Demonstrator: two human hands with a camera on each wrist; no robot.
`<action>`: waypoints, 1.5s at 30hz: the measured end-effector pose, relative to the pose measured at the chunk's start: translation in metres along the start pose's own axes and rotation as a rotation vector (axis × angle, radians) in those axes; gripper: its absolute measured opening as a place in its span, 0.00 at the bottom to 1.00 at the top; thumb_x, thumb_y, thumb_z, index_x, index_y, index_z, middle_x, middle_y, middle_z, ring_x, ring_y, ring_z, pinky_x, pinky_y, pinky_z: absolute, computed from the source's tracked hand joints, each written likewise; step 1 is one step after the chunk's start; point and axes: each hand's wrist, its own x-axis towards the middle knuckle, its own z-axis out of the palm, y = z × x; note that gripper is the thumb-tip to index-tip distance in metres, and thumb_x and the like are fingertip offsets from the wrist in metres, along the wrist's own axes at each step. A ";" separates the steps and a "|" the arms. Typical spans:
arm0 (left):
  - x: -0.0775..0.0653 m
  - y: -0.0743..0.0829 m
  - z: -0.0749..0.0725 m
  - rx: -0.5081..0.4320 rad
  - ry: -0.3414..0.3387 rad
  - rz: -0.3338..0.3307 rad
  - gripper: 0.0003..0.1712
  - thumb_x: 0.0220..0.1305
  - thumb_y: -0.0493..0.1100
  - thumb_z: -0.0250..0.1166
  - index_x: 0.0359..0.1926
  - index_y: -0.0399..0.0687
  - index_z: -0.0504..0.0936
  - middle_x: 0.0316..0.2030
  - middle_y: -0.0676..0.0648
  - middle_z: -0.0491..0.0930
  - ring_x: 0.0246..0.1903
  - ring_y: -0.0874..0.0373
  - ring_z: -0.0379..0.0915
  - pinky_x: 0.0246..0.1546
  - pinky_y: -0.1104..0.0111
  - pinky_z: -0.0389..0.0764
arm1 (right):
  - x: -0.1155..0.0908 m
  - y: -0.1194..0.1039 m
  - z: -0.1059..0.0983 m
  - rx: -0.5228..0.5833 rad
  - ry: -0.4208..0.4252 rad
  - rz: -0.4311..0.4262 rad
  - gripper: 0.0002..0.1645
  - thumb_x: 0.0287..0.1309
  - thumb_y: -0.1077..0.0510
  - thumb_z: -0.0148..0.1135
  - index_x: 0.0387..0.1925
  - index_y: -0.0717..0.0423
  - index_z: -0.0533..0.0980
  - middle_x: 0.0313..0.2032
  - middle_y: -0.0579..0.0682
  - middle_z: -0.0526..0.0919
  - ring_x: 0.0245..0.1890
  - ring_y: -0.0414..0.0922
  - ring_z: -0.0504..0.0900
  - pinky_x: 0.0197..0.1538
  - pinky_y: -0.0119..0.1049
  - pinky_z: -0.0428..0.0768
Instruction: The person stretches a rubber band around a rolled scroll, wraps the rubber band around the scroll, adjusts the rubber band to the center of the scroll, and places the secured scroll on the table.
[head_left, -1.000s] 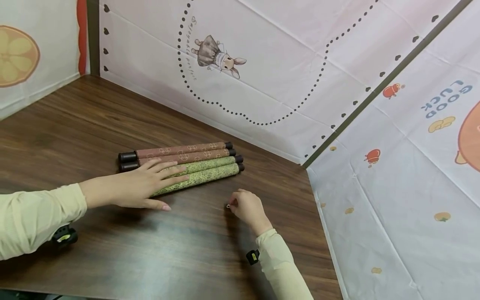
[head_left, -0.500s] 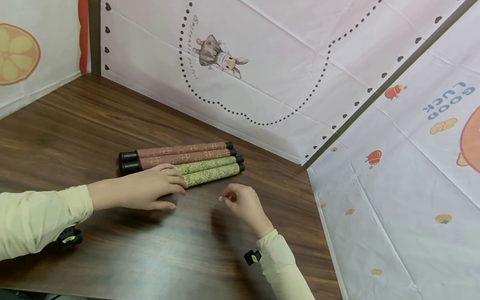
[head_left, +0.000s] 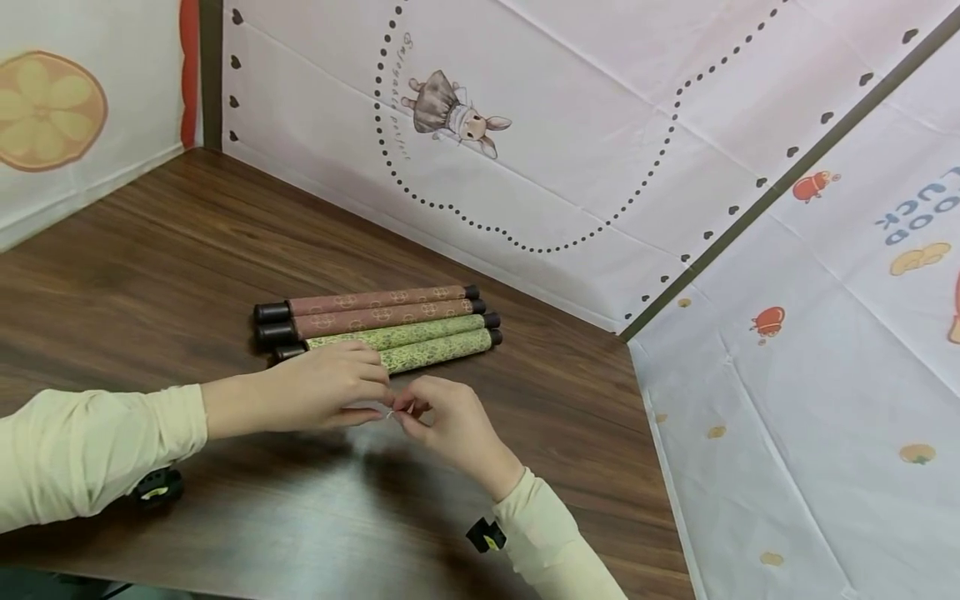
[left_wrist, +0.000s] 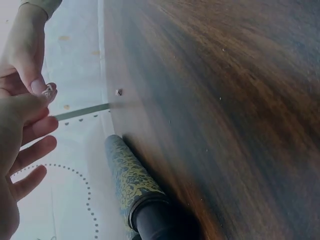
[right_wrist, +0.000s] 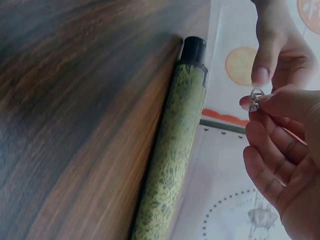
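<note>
A small silver ring [right_wrist: 255, 99] with a pale ornament is between the fingertips of both hands. My right hand [head_left: 453, 421] pinches it between thumb and index finger. From the other side, my left hand [head_left: 330, 387] holds it at the tips of thumb and index finger, the other fingers loosely spread. In the left wrist view the ring [left_wrist: 48, 92] is partly covered by the thumbs. Both hands meet just in front of the nearest green patterned scroll [head_left: 438, 350], whose black knob [right_wrist: 194, 50] shows in the right wrist view.
Behind the hands, a second green scroll [head_left: 408, 333] and two reddish-brown scrolls [head_left: 382, 315] lie side by side on the dark wooden table [head_left: 187, 242]. A tiny shiny piece [left_wrist: 118, 92] sits on the tabletop. Printed cloth walls [head_left: 525, 125] enclose the back and right.
My right hand has lifted the ring off the table and carried it left. My left hand has come off the scrolls and moved right to meet it. The scrolls stay in place.
</note>
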 end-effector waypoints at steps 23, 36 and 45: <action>-0.002 0.001 -0.002 0.003 0.049 0.033 0.11 0.44 0.42 0.74 0.29 0.57 0.81 0.28 0.61 0.78 0.33 0.64 0.71 0.43 0.66 0.78 | 0.001 -0.004 0.006 -0.075 0.011 -0.061 0.09 0.55 0.65 0.66 0.37 0.51 0.82 0.33 0.43 0.85 0.32 0.36 0.82 0.38 0.23 0.80; 0.000 0.003 -0.005 0.021 0.110 0.124 0.13 0.38 0.39 0.70 0.26 0.57 0.76 0.26 0.61 0.74 0.31 0.63 0.64 0.38 0.69 0.72 | 0.001 -0.006 0.008 -0.143 -0.087 -0.001 0.10 0.51 0.64 0.59 0.33 0.47 0.79 0.31 0.41 0.76 0.31 0.36 0.74 0.33 0.17 0.66; 0.000 0.009 -0.007 0.026 0.082 0.174 0.15 0.36 0.40 0.72 0.25 0.59 0.76 0.24 0.61 0.71 0.31 0.63 0.61 0.37 0.70 0.68 | -0.002 -0.002 0.010 -0.226 -0.181 -0.046 0.14 0.62 0.48 0.54 0.21 0.41 0.76 0.29 0.38 0.73 0.30 0.33 0.68 0.28 0.19 0.63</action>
